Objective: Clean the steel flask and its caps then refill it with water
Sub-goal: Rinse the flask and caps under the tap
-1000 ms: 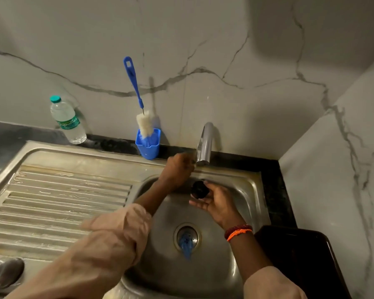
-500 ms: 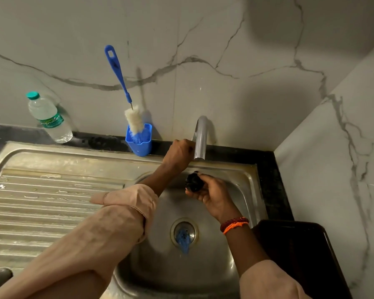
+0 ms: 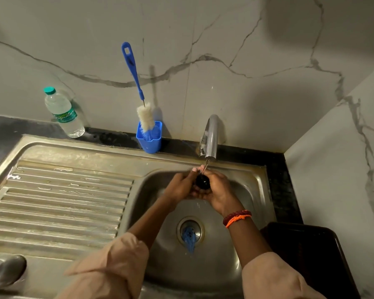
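Now that water is running from the tap [image 3: 209, 139], left hand [image 3: 179, 186] is joining right hand [image 3: 216, 190] w/ fingers curling round black cap [image 3: 202, 182] at sink's [image 3: 257, 186] 12 o'clock; rinsing is starting.

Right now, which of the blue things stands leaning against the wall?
The bottle brush: its long blue handle tilts back to the marble wall. The blue holder stands upright under it; the blue piece lies in the drain.

Kitchen: steel sink [image 3: 73, 160], tap [image 3: 211, 137].
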